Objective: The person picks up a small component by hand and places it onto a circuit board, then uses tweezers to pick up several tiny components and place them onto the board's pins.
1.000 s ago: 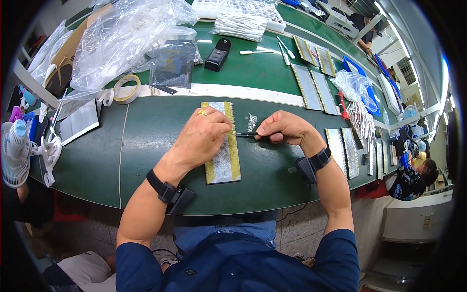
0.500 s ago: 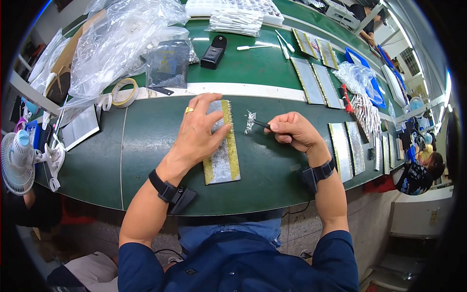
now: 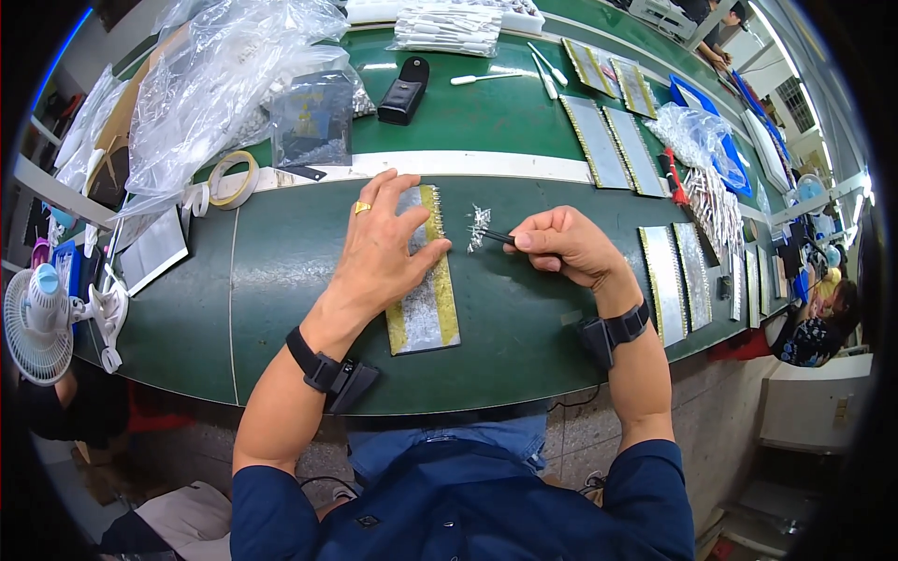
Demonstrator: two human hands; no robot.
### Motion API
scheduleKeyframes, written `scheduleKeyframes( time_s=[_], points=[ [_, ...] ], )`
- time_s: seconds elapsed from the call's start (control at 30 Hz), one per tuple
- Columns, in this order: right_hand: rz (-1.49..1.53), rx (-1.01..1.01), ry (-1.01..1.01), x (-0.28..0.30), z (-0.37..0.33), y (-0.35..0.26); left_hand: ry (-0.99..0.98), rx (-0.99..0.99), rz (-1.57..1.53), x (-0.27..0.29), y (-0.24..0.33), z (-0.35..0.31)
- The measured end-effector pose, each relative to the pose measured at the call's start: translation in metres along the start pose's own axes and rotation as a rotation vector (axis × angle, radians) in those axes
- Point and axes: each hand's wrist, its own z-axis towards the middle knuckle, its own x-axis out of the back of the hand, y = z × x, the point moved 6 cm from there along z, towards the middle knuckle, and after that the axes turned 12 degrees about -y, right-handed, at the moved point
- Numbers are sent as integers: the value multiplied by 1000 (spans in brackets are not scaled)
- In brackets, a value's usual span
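A plate (image 3: 426,323) is lying on the green desk (image 3: 290,337), the left hand (image 3: 385,238) resting spread over it, its grip loose. The right hand (image 3: 566,248) is clasping tweezers (image 3: 500,237), tips reaching silvery bits (image 3: 478,229) at two o'clock. Tape (image 3: 217,187) is lying at ten, a fan (image 3: 42,323) standing at nine; speckled floor (image 3: 572,439) is showing at five.

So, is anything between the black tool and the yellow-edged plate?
Yes: a small pile of silvery bits lies between the black tool, held in the right hand, and the yellow-edged plate.
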Motion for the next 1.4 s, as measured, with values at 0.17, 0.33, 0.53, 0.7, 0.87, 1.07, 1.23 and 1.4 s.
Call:
scheduleKeyframes(
  time_s=[0.17,0.33,0.53,0.7,0.87,1.07,1.23,1.4],
  points=[
    [0,4,1,5,-1,3,-13,-13,-20,2,4,4],
    [32,65,5,10,-4,-1,128,-38,-35,20,6,4],
    [-133,255,214,24,-19,-13,261,-65,-257,30,7,-1],
    [-568,244,390,19,-30,-23,147,115,-424,23,-2,-8],
    [-915,131,497,9,-32,-33,179,95,-445,22,-3,-6],
    [-1072,125,485,-2,-27,-44,157,70,-364,22,-4,-3],
    [-1153,173,434,-19,-15,-59,154,50,-347,26,-1,-3],
    [-1232,194,400,-22,-7,-59,138,41,-320,25,-2,-5]
  ],
)
